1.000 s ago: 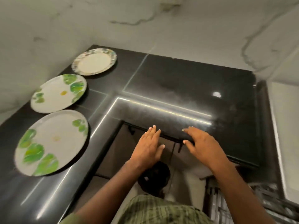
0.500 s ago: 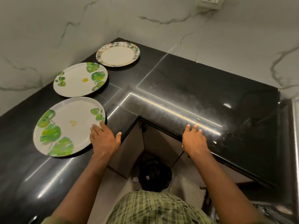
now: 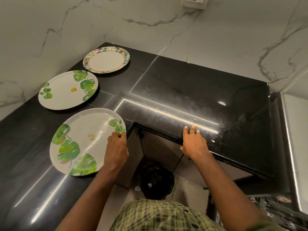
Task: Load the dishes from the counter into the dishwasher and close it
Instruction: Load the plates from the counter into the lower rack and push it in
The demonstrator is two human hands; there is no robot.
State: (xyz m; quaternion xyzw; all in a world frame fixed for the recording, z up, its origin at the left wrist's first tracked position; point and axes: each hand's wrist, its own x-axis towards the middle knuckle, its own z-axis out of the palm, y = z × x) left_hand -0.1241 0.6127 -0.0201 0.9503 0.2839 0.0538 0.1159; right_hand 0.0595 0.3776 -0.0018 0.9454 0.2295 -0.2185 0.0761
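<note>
Three plates lie in a row along the left arm of a black L-shaped counter (image 3: 191,90). The nearest is a large white plate with green leaves (image 3: 83,140); its right rim is lifted and tilted, pinched by my left hand (image 3: 116,147). Behind it lies a second green-leaf plate (image 3: 66,90), flat. Farthest back sits a smaller plate with a floral rim (image 3: 106,60). My right hand (image 3: 194,142) rests flat on the counter's front edge, fingers straight. The dishwasher rack (image 3: 275,209) shows partly at the bottom right.
White marble walls close the corner behind the counter, with a wall socket (image 3: 195,2) at the top. A dark round bin (image 3: 157,180) stands on the floor below the inner corner. Cabinet fronts (image 3: 158,147) sit under the counter.
My left hand has closed on the near plate's right rim and tilted that edge up off the counter. My right hand has stayed on the counter edge.
</note>
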